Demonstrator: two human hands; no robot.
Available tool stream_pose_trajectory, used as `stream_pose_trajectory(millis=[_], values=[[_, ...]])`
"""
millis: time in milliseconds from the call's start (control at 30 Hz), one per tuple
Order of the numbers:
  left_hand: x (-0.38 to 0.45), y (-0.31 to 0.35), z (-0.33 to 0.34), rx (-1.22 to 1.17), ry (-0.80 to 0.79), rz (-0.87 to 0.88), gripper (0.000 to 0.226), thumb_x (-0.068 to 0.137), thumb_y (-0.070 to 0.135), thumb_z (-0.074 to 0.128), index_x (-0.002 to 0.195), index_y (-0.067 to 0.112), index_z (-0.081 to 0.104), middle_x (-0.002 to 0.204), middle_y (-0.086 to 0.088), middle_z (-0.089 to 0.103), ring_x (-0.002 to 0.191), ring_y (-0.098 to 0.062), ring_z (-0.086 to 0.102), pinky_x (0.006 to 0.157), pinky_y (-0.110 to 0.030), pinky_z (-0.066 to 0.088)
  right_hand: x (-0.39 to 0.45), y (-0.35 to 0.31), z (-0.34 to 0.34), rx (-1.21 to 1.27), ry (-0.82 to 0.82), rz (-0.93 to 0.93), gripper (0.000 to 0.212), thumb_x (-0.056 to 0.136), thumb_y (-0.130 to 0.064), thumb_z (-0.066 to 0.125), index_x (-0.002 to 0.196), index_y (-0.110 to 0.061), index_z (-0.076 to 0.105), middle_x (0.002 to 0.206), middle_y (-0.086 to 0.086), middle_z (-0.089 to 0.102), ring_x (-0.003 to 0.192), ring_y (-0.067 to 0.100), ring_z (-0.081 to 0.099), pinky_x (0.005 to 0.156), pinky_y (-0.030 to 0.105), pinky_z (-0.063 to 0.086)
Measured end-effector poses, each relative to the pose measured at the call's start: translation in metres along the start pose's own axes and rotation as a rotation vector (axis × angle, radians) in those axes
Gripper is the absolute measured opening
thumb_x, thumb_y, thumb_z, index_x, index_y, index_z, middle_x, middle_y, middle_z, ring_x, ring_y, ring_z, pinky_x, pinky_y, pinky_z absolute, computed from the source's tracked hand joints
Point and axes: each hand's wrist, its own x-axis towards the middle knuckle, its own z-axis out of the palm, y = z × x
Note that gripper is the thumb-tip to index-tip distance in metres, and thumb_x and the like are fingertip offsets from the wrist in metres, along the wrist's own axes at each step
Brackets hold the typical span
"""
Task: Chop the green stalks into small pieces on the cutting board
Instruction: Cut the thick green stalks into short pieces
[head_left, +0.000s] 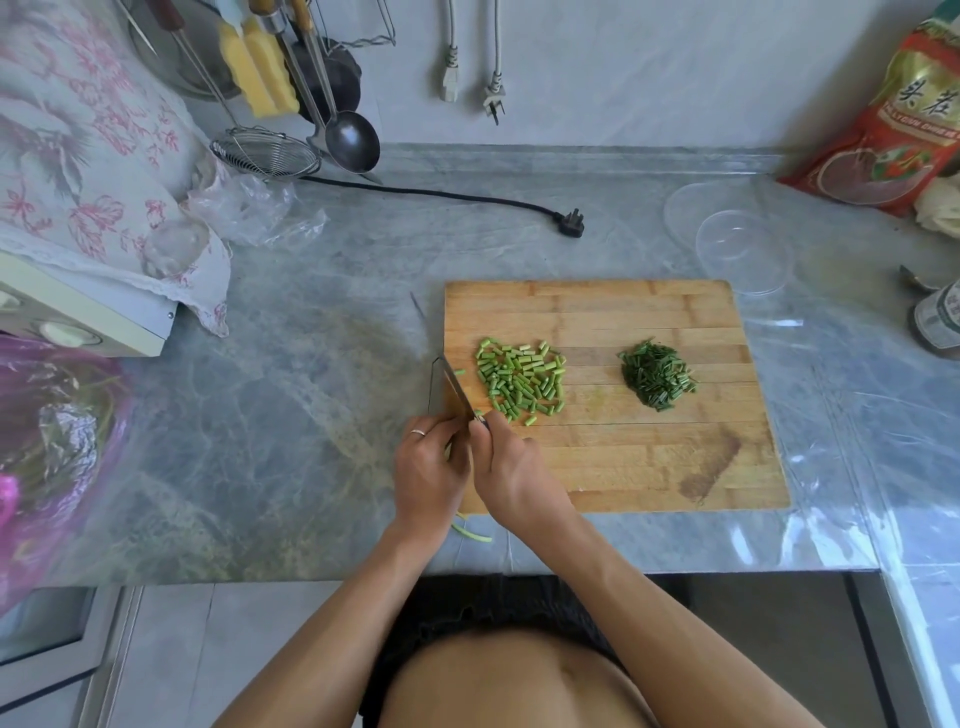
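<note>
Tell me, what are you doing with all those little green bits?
A person is chopping green stalks on a wooden cutting board. The right hand holds the knife at the board's left edge, and the left hand grips the stalks beside the blade. A pile of light green pieces sits next to the knife. A smaller pile of dark chopped greens lies further right.

Green stalk pieces (521, 380), tan striped cutting board (649, 467), grey marbled counter (291, 415)

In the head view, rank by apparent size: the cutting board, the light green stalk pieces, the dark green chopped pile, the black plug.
1. Cutting board
2. Light green stalk pieces
3. Dark green chopped pile
4. Black plug, though it lies farther from the camera.
</note>
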Motion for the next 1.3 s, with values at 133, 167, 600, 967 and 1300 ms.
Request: stream_pose_trajectory(millis=[133,167,600,967,1300], values=[[0.004,-0.006,0.0,0.0,-0.033,0.027,0.015,0.081,-0.001,0.074,0.094,0.004,0.077,0.091,-0.005,0.073,0.086,-0.024,0.066,0.082,-0.01,0.042,-0.015,0.007,-0.009,0.063,-0.011,0.031,0.024,0.104,-0.026,0.035,0.084,-0.017,0.042,0.056,-0.003,0.041,0.045,0.02,0.032,0.049,0.037,0.028],[0.004,-0.006,-0.001,0.0,-0.039,0.05,0.014,0.082,0.0,0.073,0.095,0.003,0.077,0.092,-0.006,0.073,0.086,-0.024,0.066,0.081,-0.013,0.044,-0.017,0.007,-0.011,0.085,-0.014,0.059,0.024,0.104,-0.029,0.035,0.082,-0.02,0.04,0.055,-0.004,0.042,0.046,0.02,0.032,0.05,0.036,0.028],[0.0,-0.012,-0.007,0.079,-0.065,0.211,0.019,0.086,0.002,0.066,0.103,0.003,0.076,0.101,-0.007,0.072,0.09,-0.022,0.066,0.082,-0.027,0.052,0.0,0.014,-0.032,0.064,0.06,0.052,0.036,0.103,-0.035,0.035,0.074,-0.014,0.04,0.059,0.007,0.046,0.052,0.025,0.039,0.051,0.038,0.03],[0.005,-0.007,-0.001,0.044,-0.045,0.164,0.013,0.086,0.003,0.07,0.098,0.002,0.075,0.097,-0.008,0.071,0.086,-0.023,0.068,0.076,-0.029,0.052,-0.03,0.013,-0.028,0.078,0.002,-0.021,0.032,0.104,-0.033,0.036,0.072,-0.028,0.035,0.051,-0.003,0.037,0.045,0.017,0.031,0.048,0.031,0.021],[0.003,-0.007,-0.002,0.029,-0.042,0.165,0.022,0.08,-0.002,0.075,0.101,0.004,0.076,0.098,-0.006,0.073,0.091,-0.023,0.064,0.081,-0.025,0.051,-0.032,0.017,-0.027,0.032,-0.007,0.019,0.031,0.104,-0.03,0.037,0.073,-0.027,0.036,0.053,-0.005,0.035,0.05,0.029,0.034,0.052,0.039,0.026]])
